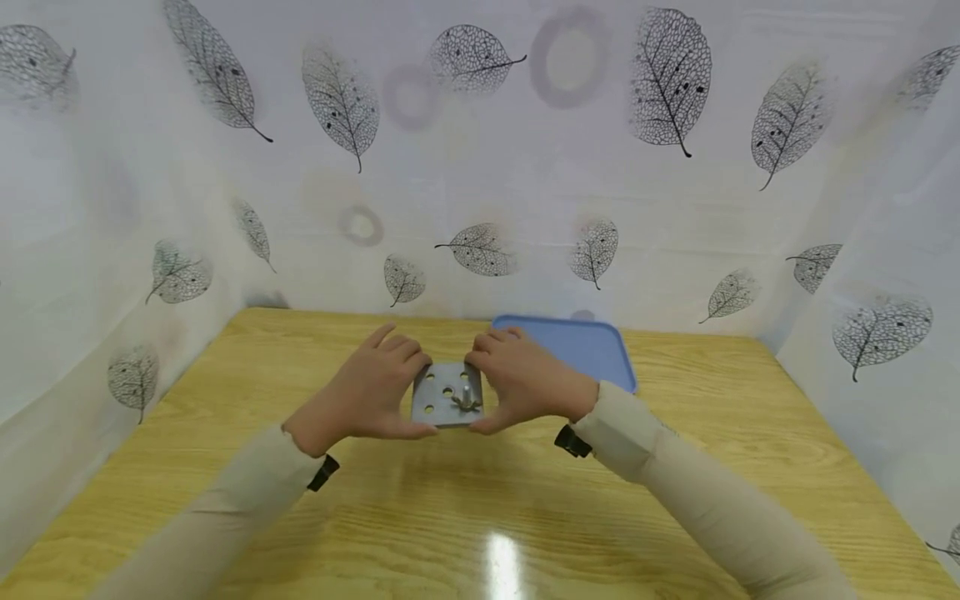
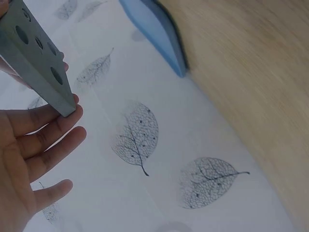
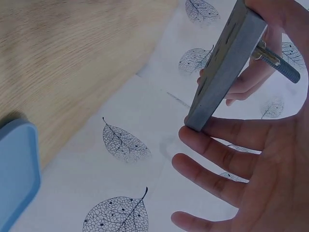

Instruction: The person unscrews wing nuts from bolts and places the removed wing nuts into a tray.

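A grey metal plate (image 1: 444, 406) with several round holes is held up over the table between both hands. My left hand (image 1: 370, 390) pinches its left side, thumb at the near corner and fingers at the far one. On the opposite side my right hand (image 1: 527, 381) grips it the same way. A wing nut (image 1: 467, 406) sits on a threaded bolt at the plate's near right corner. In the right wrist view the bolt (image 3: 288, 71) sticks out from the plate's face. The remaining fingers of each hand spread away from the plate.
A blue tray (image 1: 592, 343) lies at the table's back edge, partly behind my right hand. The wooden table (image 1: 420, 525) meets a leaf-printed white curtain (image 1: 480, 183) at the back and sides. Dark wrist straps show at both cuffs.
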### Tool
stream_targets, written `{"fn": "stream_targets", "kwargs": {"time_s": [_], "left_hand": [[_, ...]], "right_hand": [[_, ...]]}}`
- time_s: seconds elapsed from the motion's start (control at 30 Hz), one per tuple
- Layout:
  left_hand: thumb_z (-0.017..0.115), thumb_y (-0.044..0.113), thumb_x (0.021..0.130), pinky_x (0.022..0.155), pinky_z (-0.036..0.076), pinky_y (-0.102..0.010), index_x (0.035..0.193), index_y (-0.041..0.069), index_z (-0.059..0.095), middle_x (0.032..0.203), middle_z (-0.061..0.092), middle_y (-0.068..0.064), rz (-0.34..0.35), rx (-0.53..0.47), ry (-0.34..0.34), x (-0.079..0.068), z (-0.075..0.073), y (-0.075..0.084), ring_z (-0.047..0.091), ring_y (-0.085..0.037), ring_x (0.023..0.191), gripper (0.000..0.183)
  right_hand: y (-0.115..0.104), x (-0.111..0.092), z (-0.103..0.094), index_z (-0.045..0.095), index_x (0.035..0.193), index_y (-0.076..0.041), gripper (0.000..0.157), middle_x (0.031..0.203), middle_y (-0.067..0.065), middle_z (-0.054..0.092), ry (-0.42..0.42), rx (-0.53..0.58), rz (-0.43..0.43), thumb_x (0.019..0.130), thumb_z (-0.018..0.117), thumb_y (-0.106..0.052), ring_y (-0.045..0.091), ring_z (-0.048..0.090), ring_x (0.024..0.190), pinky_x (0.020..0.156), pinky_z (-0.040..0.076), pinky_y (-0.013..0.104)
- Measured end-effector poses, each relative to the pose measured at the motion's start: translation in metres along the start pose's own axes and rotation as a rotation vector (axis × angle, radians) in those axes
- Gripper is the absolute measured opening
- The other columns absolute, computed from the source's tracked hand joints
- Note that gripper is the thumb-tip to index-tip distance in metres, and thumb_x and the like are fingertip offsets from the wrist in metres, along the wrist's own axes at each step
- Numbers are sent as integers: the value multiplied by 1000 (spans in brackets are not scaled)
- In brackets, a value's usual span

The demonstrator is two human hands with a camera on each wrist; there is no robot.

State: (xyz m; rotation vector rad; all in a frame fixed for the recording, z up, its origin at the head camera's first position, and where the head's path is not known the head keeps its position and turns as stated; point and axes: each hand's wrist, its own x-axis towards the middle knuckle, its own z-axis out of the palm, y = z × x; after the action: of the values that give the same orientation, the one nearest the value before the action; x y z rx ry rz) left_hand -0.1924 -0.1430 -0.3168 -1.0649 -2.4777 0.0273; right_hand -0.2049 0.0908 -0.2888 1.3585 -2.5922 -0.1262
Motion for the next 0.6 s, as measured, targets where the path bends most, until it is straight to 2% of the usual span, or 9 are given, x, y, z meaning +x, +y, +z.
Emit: {"fn": "stream_targets", "kwargs": {"time_s": [0.23, 0.47, 0.6], "left_hand": [[68, 73, 58, 105, 34, -53, 98, 10, 65, 93, 63, -3, 11, -20, 58, 4, -3, 10, 60, -22, 96, 75], [68, 73, 56, 107, 32, -55, 97, 10, 64, 91, 63, -2, -2, -57, 104, 7, -4, 19, 59, -20, 94, 76], [68, 73, 56, 108, 29, -56, 97, 10, 65, 91, 63, -1, -1, -73, 121, 9, -6, 24, 59, -20, 94, 75]], "right_hand": [[1, -14, -8, 60, 114, -11, 72, 103, 2, 57, -33, 49, 25, 67, 68, -64, 20, 52, 96, 91, 42, 44], [3, -25, -14, 55, 127, -9, 85, 123, 6, 57, -60, 112, 71, 67, 68, -67, 26, 51, 116, 100, 38, 48], [3, -29, -16, 54, 130, -10, 90, 122, 5, 57, -37, 123, 66, 63, 69, -69, 25, 52, 114, 99, 38, 47]]}}
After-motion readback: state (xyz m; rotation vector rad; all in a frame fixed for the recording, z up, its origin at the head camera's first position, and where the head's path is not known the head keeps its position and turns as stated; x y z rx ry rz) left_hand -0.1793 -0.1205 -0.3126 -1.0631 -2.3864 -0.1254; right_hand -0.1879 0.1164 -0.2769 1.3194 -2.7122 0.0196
